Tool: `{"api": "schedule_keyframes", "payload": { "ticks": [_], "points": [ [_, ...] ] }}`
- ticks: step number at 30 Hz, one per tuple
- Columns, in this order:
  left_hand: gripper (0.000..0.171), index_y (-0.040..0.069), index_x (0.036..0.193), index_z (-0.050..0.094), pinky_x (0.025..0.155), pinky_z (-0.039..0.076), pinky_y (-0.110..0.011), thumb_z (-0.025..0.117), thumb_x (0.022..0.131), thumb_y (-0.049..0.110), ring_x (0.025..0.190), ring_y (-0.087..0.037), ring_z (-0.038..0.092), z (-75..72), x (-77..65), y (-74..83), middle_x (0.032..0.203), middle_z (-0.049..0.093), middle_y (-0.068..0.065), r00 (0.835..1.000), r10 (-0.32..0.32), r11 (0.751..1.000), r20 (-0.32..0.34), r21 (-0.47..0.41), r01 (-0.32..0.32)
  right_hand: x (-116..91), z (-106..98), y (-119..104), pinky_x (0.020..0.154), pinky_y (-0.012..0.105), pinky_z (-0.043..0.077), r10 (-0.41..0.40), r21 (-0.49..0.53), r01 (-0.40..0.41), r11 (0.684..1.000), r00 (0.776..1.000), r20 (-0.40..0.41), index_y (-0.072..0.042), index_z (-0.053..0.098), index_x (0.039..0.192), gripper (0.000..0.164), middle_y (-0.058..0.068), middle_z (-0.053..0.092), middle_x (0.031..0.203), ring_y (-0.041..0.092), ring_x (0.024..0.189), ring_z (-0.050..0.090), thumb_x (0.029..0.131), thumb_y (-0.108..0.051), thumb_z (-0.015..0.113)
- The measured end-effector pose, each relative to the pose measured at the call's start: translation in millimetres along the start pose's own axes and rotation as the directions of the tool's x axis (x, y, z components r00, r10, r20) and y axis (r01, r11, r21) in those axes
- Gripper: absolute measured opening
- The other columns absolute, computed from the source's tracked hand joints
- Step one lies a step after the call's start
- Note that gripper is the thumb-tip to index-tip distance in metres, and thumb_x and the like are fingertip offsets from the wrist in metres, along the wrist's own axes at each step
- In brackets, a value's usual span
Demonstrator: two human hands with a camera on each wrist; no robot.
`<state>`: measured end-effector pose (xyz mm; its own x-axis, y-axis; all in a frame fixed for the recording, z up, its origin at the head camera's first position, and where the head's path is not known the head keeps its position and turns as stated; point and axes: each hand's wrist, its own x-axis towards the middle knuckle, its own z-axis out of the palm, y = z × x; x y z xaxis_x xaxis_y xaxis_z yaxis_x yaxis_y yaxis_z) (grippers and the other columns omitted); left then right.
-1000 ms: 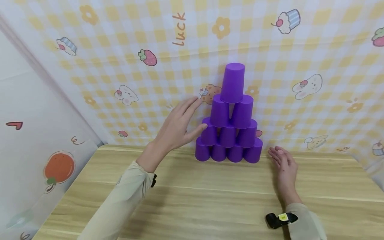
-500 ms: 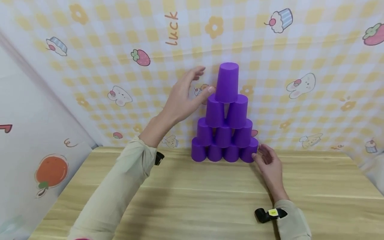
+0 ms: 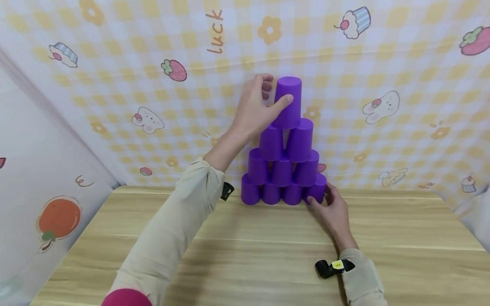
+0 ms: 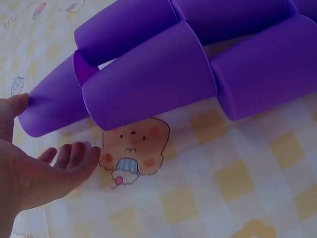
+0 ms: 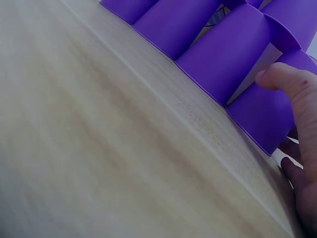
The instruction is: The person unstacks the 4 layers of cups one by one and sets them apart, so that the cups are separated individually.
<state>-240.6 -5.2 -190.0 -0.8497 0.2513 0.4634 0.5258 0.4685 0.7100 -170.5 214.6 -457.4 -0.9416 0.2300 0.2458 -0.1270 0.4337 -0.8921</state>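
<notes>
Purple cups stand upside down in a four-level pyramid by the wall. My left hand (image 3: 254,106) is at the top cup (image 3: 292,117), its thumb over the front and its fingers loosely bent at the left. In the left wrist view, the thumb tip meets that purple cup (image 4: 54,104), while the other fingers stay apart from it. Low down, my right hand (image 3: 334,212) curls about the bottom right cup (image 3: 318,184), thumb in front and fingers at its far right side. The right wrist view shows the thumb over this cup (image 5: 262,116); the fingertips are partly hidden behind it.
The pyramid rests on a wood-grain table (image 3: 245,250), close to its back edge. Behind it hangs a yellow checked cloth (image 3: 214,93) with printed cartoons. A white printed sheet (image 3: 34,127) is at the left. A pink rounded thing (image 3: 126,298) shows at the bottom edge.
My left hand has risen and moved right to the top cup. My right hand has moved left from beside the pyramid onto the bottom right cup. The cups still stand stacked.
</notes>
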Motion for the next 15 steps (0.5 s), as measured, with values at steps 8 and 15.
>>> {"api": "schedule_keyframes", "payload": {
  "ticks": [8,15],
  "points": [
    [0.057,0.007,0.128,0.044,0.086,0.042,-0.02,0.07,0.083,0.03,0.102,-0.014,0.052,8.6,1.0,0.5,0.114,0.054,-0.004,0.999,0.037,0.999,0.003,-0.034,-0.037,0.7,1.7,-1.1,0.101,0.043,0.039,-0.042,-0.105,0.041,0.994,0.999,-0.007,0.003,0.043,0.134,0.066,0.026,0.05,0.128,0.038,0.118,0.047,0.08,-0.018,0.073],
    [0.053,0.007,0.127,0.047,0.082,0.046,-0.023,0.07,0.083,0.023,0.096,-0.015,0.056,8.5,-1.8,1.5,0.11,0.057,-0.004,0.993,0.112,0.986,-0.03,-0.119,-0.115,0.8,0.6,-1.3,0.1,0.043,0.039,-0.044,-0.119,0.043,0.992,0.999,-0.008,0.002,0.044,0.134,0.064,0.026,0.051,0.127,0.038,0.118,0.048,0.08,-0.018,0.073]
  ]
}}
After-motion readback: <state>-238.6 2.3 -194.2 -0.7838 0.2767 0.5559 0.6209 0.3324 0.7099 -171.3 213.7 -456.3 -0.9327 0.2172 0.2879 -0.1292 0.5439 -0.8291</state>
